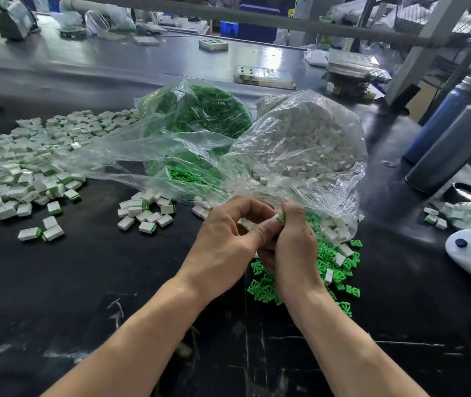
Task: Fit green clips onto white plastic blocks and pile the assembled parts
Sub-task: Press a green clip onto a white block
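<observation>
Both hands meet near the table's [85, 282] middle: the left hand [225, 239] and right hand [291, 247] pinch a white block [276, 217] with a green clip [282, 216].

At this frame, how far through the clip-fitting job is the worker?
Done: a large pile of assembled blocks lies spread on the left of the table. In hand: the left hand and right hand together hold a white block with a green clip. Left: loose green clips under the hands, plus a bag of clips and a bag of white blocks, both looking well filled.
</observation>
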{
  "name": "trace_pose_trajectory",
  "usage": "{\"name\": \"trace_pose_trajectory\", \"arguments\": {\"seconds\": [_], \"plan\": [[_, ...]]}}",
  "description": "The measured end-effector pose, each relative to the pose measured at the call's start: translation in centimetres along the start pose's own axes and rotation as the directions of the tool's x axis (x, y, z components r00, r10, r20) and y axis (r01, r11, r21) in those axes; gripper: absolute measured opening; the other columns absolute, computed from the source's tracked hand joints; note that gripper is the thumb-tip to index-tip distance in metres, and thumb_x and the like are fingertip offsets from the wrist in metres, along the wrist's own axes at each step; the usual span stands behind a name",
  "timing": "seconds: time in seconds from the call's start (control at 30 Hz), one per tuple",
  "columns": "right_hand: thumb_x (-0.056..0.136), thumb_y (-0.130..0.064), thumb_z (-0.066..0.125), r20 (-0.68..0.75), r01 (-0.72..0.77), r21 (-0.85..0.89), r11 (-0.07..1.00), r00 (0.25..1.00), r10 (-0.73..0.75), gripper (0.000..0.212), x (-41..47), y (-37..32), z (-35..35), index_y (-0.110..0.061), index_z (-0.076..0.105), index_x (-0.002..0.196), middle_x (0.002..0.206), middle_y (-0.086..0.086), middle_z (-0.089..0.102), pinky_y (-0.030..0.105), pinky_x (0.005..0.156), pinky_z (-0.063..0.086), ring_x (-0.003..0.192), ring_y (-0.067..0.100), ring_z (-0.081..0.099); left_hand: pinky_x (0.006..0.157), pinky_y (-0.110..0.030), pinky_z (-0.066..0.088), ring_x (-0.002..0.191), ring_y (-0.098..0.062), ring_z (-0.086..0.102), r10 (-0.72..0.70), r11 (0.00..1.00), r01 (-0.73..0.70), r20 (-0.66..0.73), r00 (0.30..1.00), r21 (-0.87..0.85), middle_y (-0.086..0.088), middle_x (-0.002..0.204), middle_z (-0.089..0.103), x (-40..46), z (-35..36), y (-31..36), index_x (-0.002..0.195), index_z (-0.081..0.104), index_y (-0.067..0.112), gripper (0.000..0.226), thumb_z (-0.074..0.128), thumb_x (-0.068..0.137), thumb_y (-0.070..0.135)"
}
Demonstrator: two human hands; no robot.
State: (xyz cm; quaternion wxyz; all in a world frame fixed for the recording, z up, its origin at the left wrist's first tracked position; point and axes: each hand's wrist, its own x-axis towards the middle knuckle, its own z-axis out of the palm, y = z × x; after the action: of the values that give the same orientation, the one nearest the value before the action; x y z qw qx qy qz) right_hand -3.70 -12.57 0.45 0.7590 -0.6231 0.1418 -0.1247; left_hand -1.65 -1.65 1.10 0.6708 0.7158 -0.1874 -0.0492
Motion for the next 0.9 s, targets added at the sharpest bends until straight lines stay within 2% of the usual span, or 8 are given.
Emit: {"name": "trace_pose_trajectory", "arguments": {"seconds": [0.2,0.33,0.43,0.63,0.7,0.73,0.8,0.9], "plan": [[0.089,-0.044,0.04,-0.013,0.011,-0.077,0.997,1.0,-0.012,0.043,0.7,0.2,-0.2,-0.033,0.077,0.07,0.062,-0.012,0.067,0.036,0.067,0.049,0.07,0.01,0.065,0.085,-0.055,0.058,0.091,-0.039,0.07,0.004,0.997,-0.005,0.009,1.0,0.074,0.011,0.111,0.073,-0.1,0.2,0.0,0.097,0.074,0.022,0.001,0.074,0.096,0.023],[0.092,-0.038,0.039,-0.024,0.06,-0.093,0.994,0.998,-0.062,0.045,0.6,0.1,-0.3,-0.024,0.078,0.075,0.065,-0.009,0.07,0.033,0.064,0.051,0.068,0.007,0.067,0.083,-0.057,0.058,0.09,-0.043,0.069,0.022,0.997,-0.022,-0.004,1.0,0.078,0.01,0.106,0.075,-0.1,0.5,0.0,0.098,0.073,0.025,0.001,0.072,0.098,0.025],[0.09,-0.036,0.039,-0.039,0.067,-0.063,0.996,0.997,-0.069,0.046,0.6,0.0,-0.2,-0.015,0.08,0.084,0.083,0.004,0.079,0.039,0.077,0.061,0.086,0.018,0.076,0.081,-0.06,0.058,0.089,-0.045,0.068,0.038,0.998,-0.038,-0.012,0.999,0.059,0.009,0.107,0.075,-0.1,0.5,0.1,0.097,0.073,0.025,0.002,0.072,0.098,0.024],[0.092,-0.038,0.04,-0.032,0.071,-0.049,0.996,0.997,-0.072,0.045,0.8,0.2,0.1,-0.025,0.082,0.086,0.094,0.005,0.08,0.051,0.095,0.059,0.098,0.021,0.076,0.082,-0.056,0.059,0.088,-0.04,0.071,0.045,0.998,-0.044,-0.019,0.999,0.039,0.014,0.111,0.073,-0.1,0.3,0.0,0.095,0.072,0.024,0.003,0.072,0.098,0.022],[0.092,-0.042,0.042,-0.023,0.045,-0.021,0.999,0.999,-0.046,0.044,0.9,0.5,0.1,-0.022,0.081,0.09,0.089,0.005,0.079,0.051,0.087,0.06,0.092,0.022,0.076,0.082,-0.053,0.06,0.088,-0.036,0.072,0.037,0.999,-0.036,-0.022,0.999,0.034,0.013,0.112,0.073,0.0,0.2,0.1,0.096,0.073,0.021,0.001,0.073,0.097,0.02],[0.094,-0.045,0.042,-0.018,0.037,-0.021,0.999,0.999,-0.038,0.047,0.9,0.4,0.0,-0.018,0.08,0.092,0.078,0.001,0.076,0.043,0.073,0.06,0.078,0.017,0.074,0.084,-0.051,0.06,0.09,-0.033,0.073,0.031,0.999,-0.03,-0.021,0.999,0.034,0.012,0.113,0.073,0.0,0.2,0.1,0.096,0.074,0.019,0.001,0.074,0.096,0.02],[0.103,-0.05,0.039,-0.005,0.042,-0.066,0.997,0.999,-0.042,0.056,0.8,0.4,-0.3,-0.009,0.077,0.094,0.053,-0.01,0.057,0.024,0.046,0.043,0.048,0.005,0.053,0.086,-0.043,0.061,0.093,-0.023,0.074,0.02,1.0,-0.02,-0.016,1.0,0.023,0.012,0.112,0.074,0.1,-0.1,0.1,0.096,0.074,0.016,0.002,0.075,0.095,0.018],[0.112,-0.05,0.033,-0.002,0.115,-0.19,0.975,0.993,-0.118,0.064,0.5,0.0,-1.1,-0.009,0.071,0.083,0.05,-0.009,0.048,0.021,0.044,0.035,0.044,0.007,0.043,0.088,-0.031,0.059,0.097,-0.012,0.073,0.026,1.0,-0.025,-0.018,1.0,0.017,0.011,0.109,0.075,0.2,-0.5,0.0,0.095,0.075,0.016,0.003,0.076,0.093,0.018]]}}
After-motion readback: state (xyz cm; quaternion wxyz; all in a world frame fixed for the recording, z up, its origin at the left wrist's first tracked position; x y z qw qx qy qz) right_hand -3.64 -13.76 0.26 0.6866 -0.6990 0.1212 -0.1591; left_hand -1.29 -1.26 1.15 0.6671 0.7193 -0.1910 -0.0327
